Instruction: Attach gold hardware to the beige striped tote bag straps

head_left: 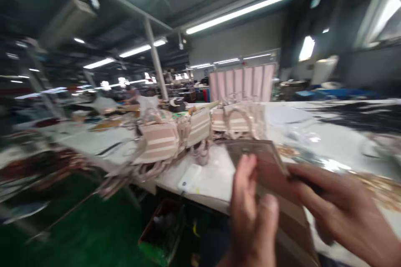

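Observation:
A flat brown panel with a darker top edge (271,171), perhaps a bag piece, stands tilted in front of me above the table. My right hand (341,208) pinches its right edge between thumb and fingers; a dark strip or tool shows by the fingers, too blurred to name. My left hand (253,212) is at the near side of the panel, fingers stretched upward and thumb apart. Its fingertips overlap the panel's upper part, though contact is unclear. Motion blurs both hands, and they hide part of the panel.
Striped pink-and-cream bags (159,142) with handles stand clustered on the white table (216,183). A small white device (189,176) lies near its front edge. Below is a bin (164,229). Dark strips (360,114) and shiny plastic (303,135) lie to the right.

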Demonstrator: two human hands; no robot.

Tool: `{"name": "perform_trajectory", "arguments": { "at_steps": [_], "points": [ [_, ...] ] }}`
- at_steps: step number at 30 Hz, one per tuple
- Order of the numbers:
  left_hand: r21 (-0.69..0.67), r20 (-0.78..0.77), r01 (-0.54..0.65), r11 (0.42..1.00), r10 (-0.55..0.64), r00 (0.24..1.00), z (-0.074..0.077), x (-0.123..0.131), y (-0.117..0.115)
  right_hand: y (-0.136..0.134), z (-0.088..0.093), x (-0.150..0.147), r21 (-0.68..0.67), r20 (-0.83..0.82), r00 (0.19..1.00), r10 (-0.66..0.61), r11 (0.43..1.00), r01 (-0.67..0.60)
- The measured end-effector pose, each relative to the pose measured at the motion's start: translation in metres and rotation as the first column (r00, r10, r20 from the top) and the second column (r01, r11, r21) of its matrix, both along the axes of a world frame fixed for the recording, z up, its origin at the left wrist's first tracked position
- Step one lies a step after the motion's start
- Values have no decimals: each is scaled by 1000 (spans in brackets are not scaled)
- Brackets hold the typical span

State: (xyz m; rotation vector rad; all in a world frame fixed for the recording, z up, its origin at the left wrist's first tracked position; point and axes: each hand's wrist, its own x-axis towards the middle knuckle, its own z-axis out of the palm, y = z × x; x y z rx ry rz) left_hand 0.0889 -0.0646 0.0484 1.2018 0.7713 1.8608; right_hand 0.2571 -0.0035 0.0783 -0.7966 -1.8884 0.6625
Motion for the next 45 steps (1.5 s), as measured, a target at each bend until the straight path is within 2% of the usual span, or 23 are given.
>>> {"name": "perform_trajectory", "arguments": {
  "at_steps": [2, 4, 6, 8, 9, 10, 11, 12, 14, 16, 19, 22, 25, 27, 29, 30, 32, 35, 38, 42, 45],
  "points": [
    [15, -26, -133, 991, 134, 991, -1, -14, 8, 7, 31, 5, -106, -42, 999, -24, 994, 19],
    [45, -46, -278, 960, 280, 959, -6, -31, 19, 23, 50, 13, -252, -72, 997, 34, 966, -51],
    [89, -54, -436, 896, 441, 896, -12, -49, 26, 36, 61, 24, -375, -72, 992, 107, 918, -126],
    [85, -79, -511, 855, 517, 852, -20, -65, 29, 43, 65, 36, -460, -23, 982, 187, 870, -177],
    [36, -104, -478, 878, 479, 872, -25, -71, 29, 46, 66, 41, -496, 16, 972, 233, 846, -194],
    [-56, -122, -388, 920, 379, 917, -33, -77, 29, 48, 64, 46, -533, 56, 958, 282, 819, -210],
    [-187, -117, -244, 952, 225, 967, -41, -82, 28, 50, 61, 49, -571, 85, 940, 330, 789, -226],
    [-322, -75, -80, 943, 59, 995, -52, -85, 27, 52, 55, 52, -613, 105, 920, 377, 753, -239],
    [-503, 33, 181, 845, -191, 981, -75, -86, 24, 56, 37, 55, -709, 109, 885, 453, 659, -250],
    [-573, 55, 299, 763, -328, 943, -96, -84, 17, 57, 11, 56, -801, 71, 864, 499, 544, -249],
    [-603, -88, 343, 720, -487, 869, -116, -82, 6, 53, -31, 57, -893, -12, 858, 513, 381, -240],
    [-607, -288, 275, 746, -529, 798, -121, -85, 4, 46, -63, 60, -942, -83, 841, 535, 233, -241],
    [-609, -361, 227, 760, -521, 774, -120, -87, 8, 42, -75, 62, -960, -188, 806, 561, 67, -270],
    [-607, -347, 213, 766, -497, 795, -121, -86, 12, 43, -75, 60, -934, -298, 775, 557, -1, -358],
    [-604, -322, 177, 777, -441, 838, -123, -81, 15, 47, -73, 56, -891, -378, 742, 553, -2, -453],
    [-615, -301, 153, 774, -409, 861, -126, -79, 17, 50, -74, 54, -877, -389, 741, 547, 28, -481],
    [-672, -219, 135, 728, -370, 903, -134, -73, 21, 59, -77, 52, -872, -345, 789, 508, 137, -470],
    [-772, -9, 187, 607, -306, 952, -151, -63, 32, 80, -89, 53, -879, -185, 898, 398, 341, -333],
    [-806, 139, 236, 543, -215, 967, -167, -51, 47, 110, -105, 53, -864, -30, 934, 355, 462, -203],
    [-814, 238, 250, 525, -91, 967, -185, -31, 67, 157, -125, 50, -826, 114, 904, 412, 546, -144],
    [-822, 289, 239, 517, 18, 957, -195, -15, 73, 183, -136, 47, -819, 187, 878, 441, 563, -109]
  ]
}}
